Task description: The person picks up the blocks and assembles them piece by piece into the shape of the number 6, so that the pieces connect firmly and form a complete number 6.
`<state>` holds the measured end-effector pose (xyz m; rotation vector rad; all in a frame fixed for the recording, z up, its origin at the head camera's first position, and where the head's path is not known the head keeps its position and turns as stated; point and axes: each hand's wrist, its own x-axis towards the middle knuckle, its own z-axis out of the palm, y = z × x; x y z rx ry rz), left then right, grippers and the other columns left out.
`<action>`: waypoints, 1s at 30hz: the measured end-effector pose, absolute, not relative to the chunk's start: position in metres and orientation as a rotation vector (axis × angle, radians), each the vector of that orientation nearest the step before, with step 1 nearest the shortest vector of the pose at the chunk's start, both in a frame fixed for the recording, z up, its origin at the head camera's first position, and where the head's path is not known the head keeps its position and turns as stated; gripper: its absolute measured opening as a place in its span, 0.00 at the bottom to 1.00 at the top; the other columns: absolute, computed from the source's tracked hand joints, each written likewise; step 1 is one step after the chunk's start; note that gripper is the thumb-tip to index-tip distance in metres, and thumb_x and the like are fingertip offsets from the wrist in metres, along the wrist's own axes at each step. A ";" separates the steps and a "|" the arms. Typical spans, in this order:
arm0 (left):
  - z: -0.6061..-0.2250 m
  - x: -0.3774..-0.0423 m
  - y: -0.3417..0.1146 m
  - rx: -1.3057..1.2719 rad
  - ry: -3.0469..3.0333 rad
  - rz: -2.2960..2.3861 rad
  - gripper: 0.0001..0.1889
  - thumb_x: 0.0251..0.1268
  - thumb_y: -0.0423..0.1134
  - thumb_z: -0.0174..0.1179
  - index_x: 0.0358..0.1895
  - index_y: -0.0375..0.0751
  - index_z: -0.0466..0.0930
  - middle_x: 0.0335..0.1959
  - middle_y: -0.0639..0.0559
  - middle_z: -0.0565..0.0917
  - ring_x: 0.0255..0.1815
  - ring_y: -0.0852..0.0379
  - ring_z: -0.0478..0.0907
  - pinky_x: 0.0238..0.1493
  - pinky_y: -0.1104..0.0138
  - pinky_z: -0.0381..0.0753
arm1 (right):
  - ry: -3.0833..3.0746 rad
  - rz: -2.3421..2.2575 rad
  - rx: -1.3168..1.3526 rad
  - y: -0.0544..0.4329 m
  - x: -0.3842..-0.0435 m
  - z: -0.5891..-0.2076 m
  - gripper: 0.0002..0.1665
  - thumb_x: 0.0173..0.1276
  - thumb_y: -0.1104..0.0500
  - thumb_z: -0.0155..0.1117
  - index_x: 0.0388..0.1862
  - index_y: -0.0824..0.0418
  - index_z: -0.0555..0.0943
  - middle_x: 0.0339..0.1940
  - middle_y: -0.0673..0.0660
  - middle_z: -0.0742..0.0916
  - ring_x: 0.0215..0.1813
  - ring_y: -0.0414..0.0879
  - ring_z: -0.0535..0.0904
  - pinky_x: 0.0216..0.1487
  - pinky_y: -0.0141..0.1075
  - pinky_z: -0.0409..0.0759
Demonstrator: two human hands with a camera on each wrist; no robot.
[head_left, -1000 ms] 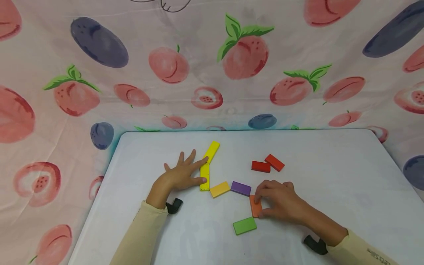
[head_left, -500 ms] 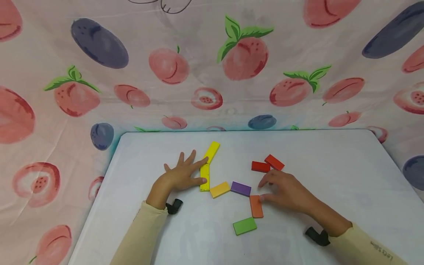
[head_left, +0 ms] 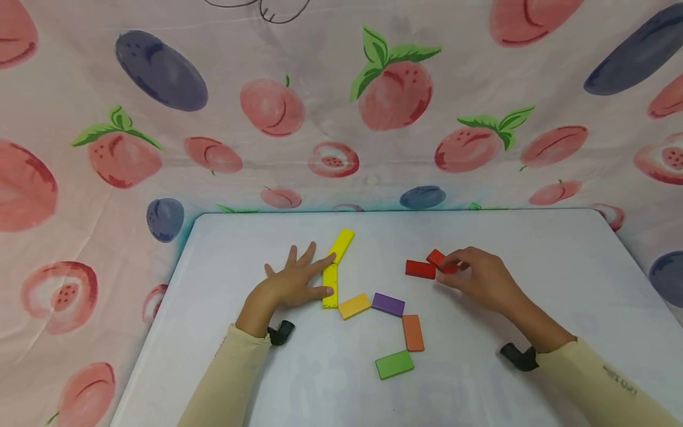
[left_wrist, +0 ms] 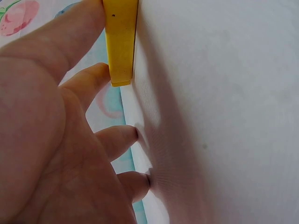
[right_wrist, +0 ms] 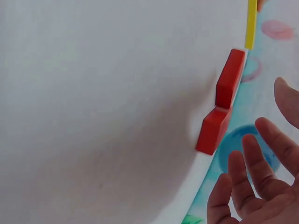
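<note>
Head view: Dark lettering on the right sleeve (head_left: 608,382) is showing but not reading clearly. A line drawing on the fruit-patterned cloth (head_left: 331,65) is being cut off by the upper border; both sleeves are running out of frame below. The left hand (head_left: 290,284) is lying with fingers spread, grasping nothing, its thumb and index finger touching the lower yellow block (head_left: 331,277) and partly covering it. The upper yellow block (head_left: 343,242) is adjoining it at an angle. The amber block (head_left: 354,306), purple block (head_left: 388,304), orange block (head_left: 413,333) and green block (head_left: 395,365) are continuing the bent line, nearly corner to corner. The right hand (head_left: 482,279) is hovering at the right red block (head_left: 435,257), hiding part of it; the left red block (head_left: 420,269) is lying just beside. The worktop (head_left: 560,249) is extending beyond the blocks on both sides, its back edge adjoining the cloth.

Left wrist view: One yellow block is leaving the frame at the top; the thumb and index finger are touching its side.

Right wrist view: The red blocks are appearing to touch. The right hand is showing released, fingers parted, its palm being cut off at the lower right corner.
</note>
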<state>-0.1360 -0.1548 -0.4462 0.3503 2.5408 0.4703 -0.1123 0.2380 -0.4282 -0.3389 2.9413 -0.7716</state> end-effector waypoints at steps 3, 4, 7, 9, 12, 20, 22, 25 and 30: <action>-0.447 -0.137 -0.155 0.348 2.542 0.463 0.41 0.65 0.67 0.61 0.79 0.79 0.52 0.87 0.53 0.37 0.85 0.34 0.25 0.64 0.17 0.27 | 2.944 -0.771 -0.310 0.244 -0.118 -0.432 0.21 0.63 0.51 0.77 0.52 0.58 0.87 0.48 0.60 0.88 0.49 0.57 0.82 0.43 0.46 0.85; -0.446 -0.137 -0.155 0.346 2.541 0.464 0.41 0.65 0.67 0.61 0.79 0.79 0.52 0.87 0.53 0.37 0.85 0.34 0.25 0.64 0.17 0.27 | 2.941 -0.772 -0.300 0.246 -0.120 -0.433 0.21 0.63 0.51 0.77 0.52 0.58 0.86 0.48 0.60 0.88 0.49 0.57 0.82 0.43 0.46 0.85; -0.446 -0.137 -0.155 0.346 2.545 0.464 0.41 0.65 0.67 0.61 0.79 0.78 0.53 0.87 0.52 0.37 0.85 0.34 0.25 0.64 0.17 0.28 | 2.918 -0.779 -0.246 0.250 -0.126 -0.436 0.22 0.63 0.50 0.76 0.53 0.59 0.86 0.48 0.61 0.87 0.50 0.58 0.82 0.43 0.47 0.85; -0.446 -0.137 -0.155 0.344 2.545 0.463 0.41 0.65 0.67 0.61 0.79 0.78 0.53 0.87 0.52 0.37 0.85 0.34 0.25 0.64 0.17 0.28 | 2.896 -0.779 -0.206 0.252 -0.129 -0.437 0.24 0.63 0.49 0.76 0.54 0.59 0.86 0.49 0.62 0.87 0.51 0.58 0.81 0.44 0.47 0.86; -0.446 -0.137 -0.155 0.351 2.548 0.467 0.41 0.65 0.67 0.61 0.79 0.77 0.53 0.87 0.51 0.38 0.85 0.33 0.26 0.63 0.17 0.28 | 2.871 -0.770 -0.157 0.255 -0.134 -0.440 0.27 0.64 0.46 0.75 0.56 0.59 0.85 0.51 0.63 0.87 0.52 0.59 0.80 0.44 0.47 0.86; -0.446 -0.137 -0.155 0.352 2.556 0.455 0.41 0.65 0.67 0.61 0.79 0.77 0.53 0.87 0.51 0.38 0.85 0.33 0.26 0.63 0.17 0.29 | 2.821 -0.766 -0.110 0.259 -0.140 -0.445 0.28 0.65 0.45 0.74 0.58 0.60 0.83 0.51 0.63 0.87 0.52 0.58 0.80 0.44 0.45 0.85; -0.446 -0.137 -0.155 0.352 2.557 0.448 0.41 0.65 0.67 0.61 0.79 0.78 0.53 0.87 0.51 0.38 0.85 0.33 0.27 0.64 0.17 0.29 | 2.807 -0.761 -0.097 0.259 -0.141 -0.446 0.29 0.65 0.45 0.74 0.59 0.60 0.83 0.52 0.64 0.86 0.52 0.59 0.80 0.44 0.45 0.85; -0.446 -0.137 -0.155 0.352 2.556 0.450 0.41 0.64 0.67 0.61 0.79 0.77 0.53 0.87 0.51 0.38 0.85 0.33 0.26 0.64 0.17 0.29 | 2.791 -0.757 -0.081 0.258 -0.142 -0.447 0.30 0.65 0.44 0.74 0.60 0.60 0.82 0.53 0.65 0.86 0.53 0.59 0.80 0.44 0.46 0.86; -0.447 -0.137 -0.155 0.343 2.552 0.455 0.42 0.64 0.67 0.62 0.79 0.78 0.53 0.87 0.51 0.38 0.85 0.33 0.26 0.64 0.17 0.28 | 2.783 -0.740 -0.085 0.257 -0.143 -0.447 0.30 0.65 0.45 0.74 0.60 0.61 0.82 0.54 0.65 0.86 0.53 0.59 0.79 0.45 0.46 0.86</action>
